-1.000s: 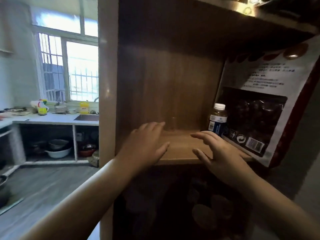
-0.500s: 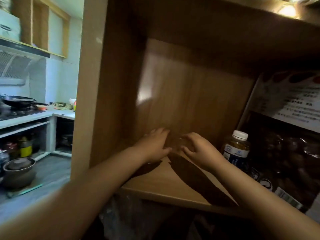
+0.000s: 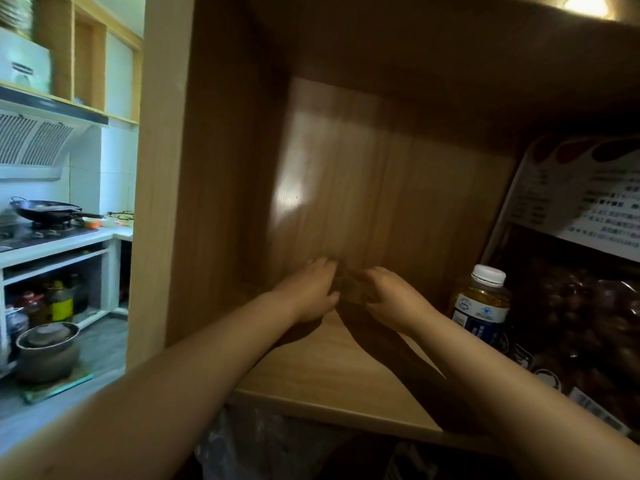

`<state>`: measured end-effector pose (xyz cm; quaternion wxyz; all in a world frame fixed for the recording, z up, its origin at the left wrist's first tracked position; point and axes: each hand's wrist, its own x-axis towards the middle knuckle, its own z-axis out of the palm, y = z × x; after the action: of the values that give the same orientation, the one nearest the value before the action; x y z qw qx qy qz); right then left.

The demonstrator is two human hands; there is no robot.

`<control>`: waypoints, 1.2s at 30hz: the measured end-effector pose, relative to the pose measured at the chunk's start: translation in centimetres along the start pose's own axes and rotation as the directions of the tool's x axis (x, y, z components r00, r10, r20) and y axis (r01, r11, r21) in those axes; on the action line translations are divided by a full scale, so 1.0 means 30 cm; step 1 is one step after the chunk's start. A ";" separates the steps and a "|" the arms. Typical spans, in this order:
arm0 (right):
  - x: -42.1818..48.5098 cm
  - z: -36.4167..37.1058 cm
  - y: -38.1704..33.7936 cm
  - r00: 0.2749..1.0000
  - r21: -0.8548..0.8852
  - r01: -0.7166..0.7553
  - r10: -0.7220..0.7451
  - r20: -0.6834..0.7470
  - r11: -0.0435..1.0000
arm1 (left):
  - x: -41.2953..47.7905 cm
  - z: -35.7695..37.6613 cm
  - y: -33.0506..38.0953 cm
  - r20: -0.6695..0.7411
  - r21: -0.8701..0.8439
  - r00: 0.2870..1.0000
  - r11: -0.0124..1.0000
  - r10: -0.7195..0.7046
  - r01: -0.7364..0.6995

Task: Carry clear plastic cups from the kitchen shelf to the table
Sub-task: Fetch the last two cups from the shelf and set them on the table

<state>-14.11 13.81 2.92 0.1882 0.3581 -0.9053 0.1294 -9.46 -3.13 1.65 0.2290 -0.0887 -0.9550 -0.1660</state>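
Where the shelf [image 3: 332,362] meets its far wall, a clear plastic cup [image 3: 349,289] stands, blurred | left hand [image 3: 308,295] and right hand [image 3: 394,299] flank it, fingers curled; whether either grip has closed on it, cannot tell | bottle [image 3: 482,306] right.

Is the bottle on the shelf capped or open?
Capped: the bottle stands upright on the shelf with a white cap on, right of the right hand.

Single head-worn wide-angle view, close up, facing forward and slightly down into a light wooden shelf compartment [image 3: 329,368], both forearms reaching in from the bottom edge, white kitchen counter [image 3: 52,242] far left
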 end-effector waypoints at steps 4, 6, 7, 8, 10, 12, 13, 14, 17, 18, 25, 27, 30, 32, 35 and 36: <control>0.008 0.009 0.012 1.000 -0.029 0.007 -0.007 0.014 1.000 | 0.011 -0.003 0.005 -0.037 -0.080 0.999 0.997 -0.007 0.004; 0.010 0.013 0.020 1.000 -0.050 0.015 -0.015 0.006 0.999 | 0.019 0.002 0.009 -0.045 -0.093 0.999 0.996 0.006 -0.010; 0.010 0.014 0.022 1.000 -0.060 0.023 -0.023 0.000 0.998 | 0.022 0.006 0.011 -0.044 -0.104 0.999 0.995 0.002 -0.007; 0.009 0.013 0.025 0.999 -0.068 0.036 -0.036 -0.006 0.997 | 0.024 0.009 0.014 -0.046 -0.127 0.999 0.992 -0.015 0.009; 0.008 0.009 0.029 0.997 -0.085 0.073 -0.075 -0.020 0.994 | 0.027 0.013 0.019 -0.062 -0.198 0.996 0.979 -0.070 0.056; 0.006 0.005 0.036 0.995 -0.105 0.086 -0.090 -0.036 0.991 | 0.030 0.017 0.021 -0.087 -0.218 0.992 0.973 -0.094 0.073; 0.004 0.001 0.039 0.995 -0.113 0.085 -0.090 -0.041 0.990 | 0.032 0.018 0.021 -0.094 -0.208 0.991 0.976 -0.093 0.072; 0.000 -0.002 0.042 0.995 -0.120 0.085 -0.090 -0.040 0.989 | 0.030 0.017 0.020 -0.096 -0.196 0.991 0.978 -0.090 0.070; -0.019 -0.018 0.043 0.993 -0.128 0.102 -0.109 -0.048 0.987 | 0.019 0.008 0.023 -0.094 -0.198 0.992 0.978 -0.083 0.063; -0.029 -0.026 0.040 0.992 -0.123 0.103 -0.111 -0.058 0.987 | 0.013 0.002 0.025 -0.096 -0.201 0.992 0.978 -0.081 0.061; -0.142 -0.118 -0.027 0.985 -0.085 0.131 -0.139 -0.104 0.988 | -0.088 -0.058 0.080 -0.154 -0.235 0.988 0.972 -0.016 -0.021; -0.198 -0.155 -0.057 0.978 -0.056 0.139 -0.146 -0.151 0.989 | -0.129 -0.091 0.107 -0.196 -0.248 0.981 0.967 0.015 -0.064; -0.282 -0.210 -0.106 0.974 -0.015 0.136 -0.136 -0.181 0.991 | -0.195 -0.150 0.131 -0.187 -0.283 0.981 0.953 0.053 -0.105; -0.339 -0.242 -0.141 0.977 0.007 0.125 -0.121 -0.177 0.992 | -0.247 -0.189 0.133 -0.160 -0.323 0.986 0.941 0.048 -0.098; -0.425 -0.278 -0.206 0.972 0.050 0.136 -0.123 -0.201 0.989 | -0.339 -0.250 0.127 -0.161 -0.366 0.985 0.923 0.059 -0.115; -0.447 -0.286 -0.235 0.969 0.059 0.145 -0.129 -0.211 0.988 | -0.373 -0.271 0.123 -0.167 -0.374 0.984 0.918 0.070 -0.129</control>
<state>1.96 20.02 5.51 0.2762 0.4111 -0.8486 0.1860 4.60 -3.66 4.26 0.2866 -0.1674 -0.8784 -0.3439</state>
